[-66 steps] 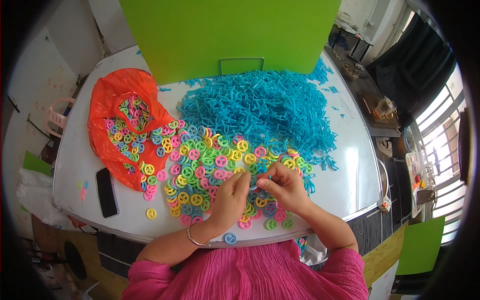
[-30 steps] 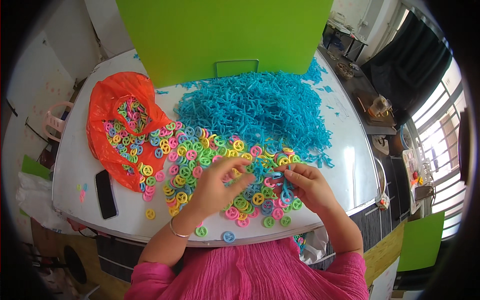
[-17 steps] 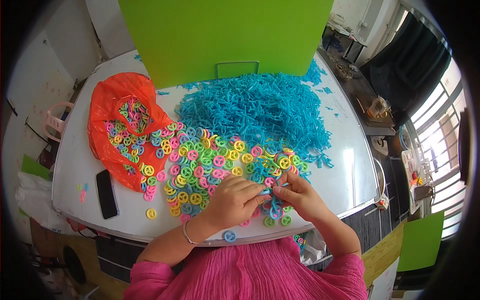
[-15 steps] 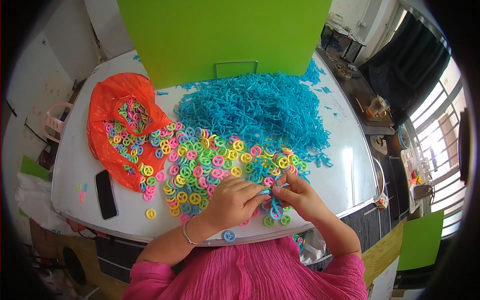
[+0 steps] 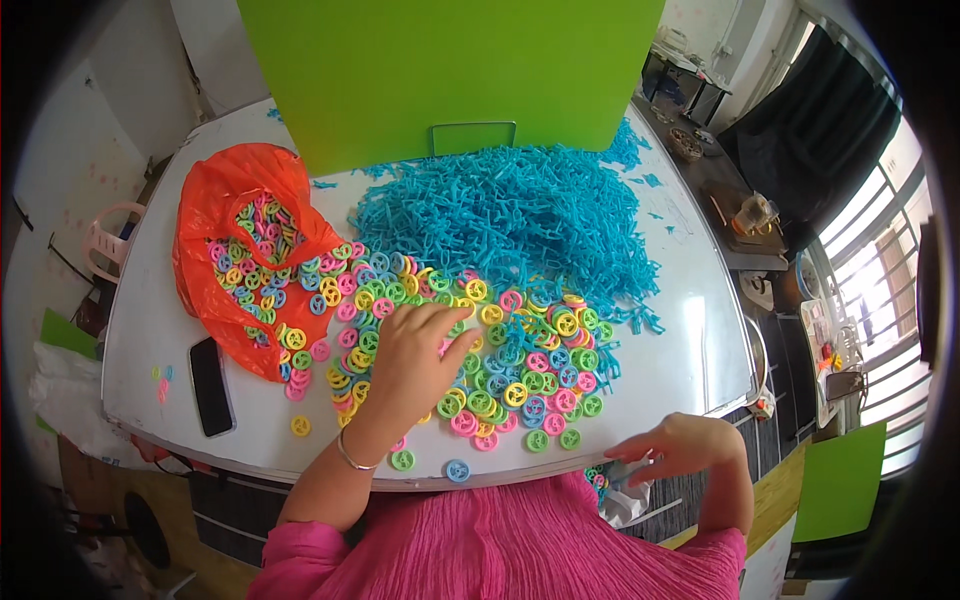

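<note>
Blue heap (image 5: 510,215): in the head view, loose strips piled high, far from used up by the look of it.
Wheels (image 5: 515,394): spread on the heap's near side, mostly loose; many more sit in the red bag (image 5: 200,185), left of the heap.
Left hand (image 5: 405,360): before the heap, over wheels, thumb and fingers parted, no grip visible.
Right hand (image 5: 685,443): right of and nearer than the heap, fingers loosely spread, nothing visibly held.
White bag (image 5: 630,500): well below the heap, wheels beside it; whether finished, unclear.

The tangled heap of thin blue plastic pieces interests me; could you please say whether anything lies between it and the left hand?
Only small, round, spoked plastic wheels in mixed colours lie between the bare left hand and the blue heap; nothing upright shows there, so the way looks open.
</note>
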